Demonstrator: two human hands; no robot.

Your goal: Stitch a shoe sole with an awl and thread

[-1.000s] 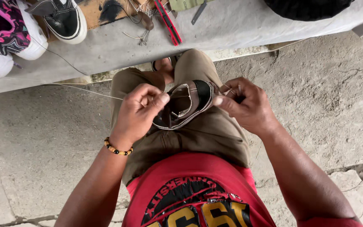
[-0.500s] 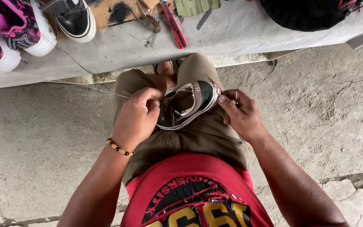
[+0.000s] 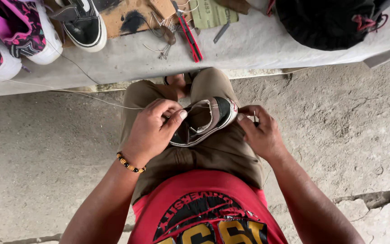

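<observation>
— Why does the left hand (image 3: 152, 131) cup the small sneaker (image 3: 204, 121) like that?

— To steady it on the lap; its fingers curl around the heel end, thumb pressed over the opening, with a thread (image 3: 82, 96) running off to the left.

— And the right hand (image 3: 260, 133)?

— Fingers pinched together at the toe, seemingly on a needle; too small to tell.

— The shoe itself?

— Brown upper, black toe, pale sole, tilted.

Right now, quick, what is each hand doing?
Left hand: closed on the small shoe resting on the lap.
Right hand: closed, fingers pinching at the shoe's toe end; a thin needle-like thing shows there, but it is too small to tell.
</observation>
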